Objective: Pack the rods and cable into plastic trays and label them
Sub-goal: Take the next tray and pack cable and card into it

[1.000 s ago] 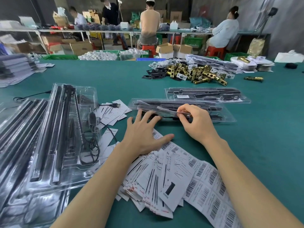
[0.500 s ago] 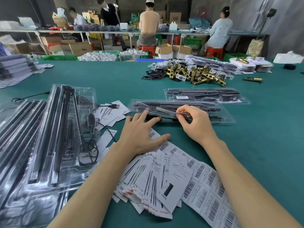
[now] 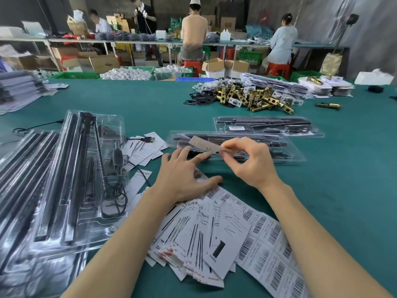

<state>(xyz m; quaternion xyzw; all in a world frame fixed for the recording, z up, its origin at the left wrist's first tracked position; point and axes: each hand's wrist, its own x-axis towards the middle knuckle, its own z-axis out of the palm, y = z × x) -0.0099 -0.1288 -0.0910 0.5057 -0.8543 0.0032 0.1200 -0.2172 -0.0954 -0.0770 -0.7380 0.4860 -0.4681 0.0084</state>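
Note:
A clear plastic tray [image 3: 287, 150] packed with black rods lies across the green table ahead of me. My right hand [image 3: 251, 162] pinches a long paper card [image 3: 204, 144] and holds it tilted just above that tray. My left hand [image 3: 182, 177] lies flat with spread fingers, fingertips at the tray's near edge, palm over the barcode labels. A second packed tray [image 3: 305, 126] with a small barcode sticker lies behind. To my left an open tray [image 3: 71, 168] holds rods and a coiled black cable [image 3: 116, 190].
Printed cards [image 3: 199, 239] and a sheet of barcode labels [image 3: 270, 250] are spread near me. More trays [image 3: 19, 168] are stacked at far left. Brass latch parts [image 3: 253, 97] are heaped farther back. People work at benches behind the table.
My right hand has lifted the paper card up off the tray and tilted it. My left hand has stayed flat in about the same place.

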